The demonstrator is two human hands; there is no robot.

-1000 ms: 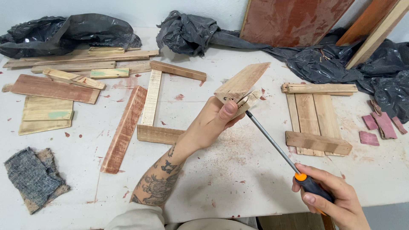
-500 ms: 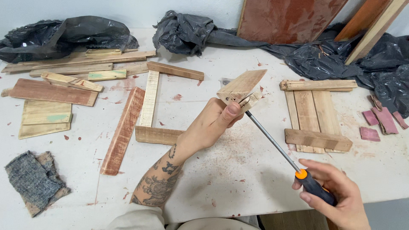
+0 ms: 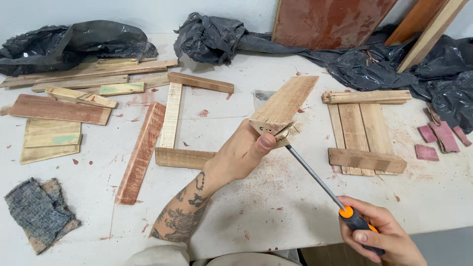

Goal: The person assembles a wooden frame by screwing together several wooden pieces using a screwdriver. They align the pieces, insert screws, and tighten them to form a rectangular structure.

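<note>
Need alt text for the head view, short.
A left hand holds a wood piece up while the right hand drives a screwdriver tip into its lower end. Around them the white table holds wood slats and black plastic sheeting.

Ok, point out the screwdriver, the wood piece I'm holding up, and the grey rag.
screwdriver [image 3: 315, 177], head view, middle of its metal shaft.
wood piece [image 3: 286, 104], head view, centre of its broad face.
grey rag [image 3: 37, 213], head view, middle of the cloth.
</note>
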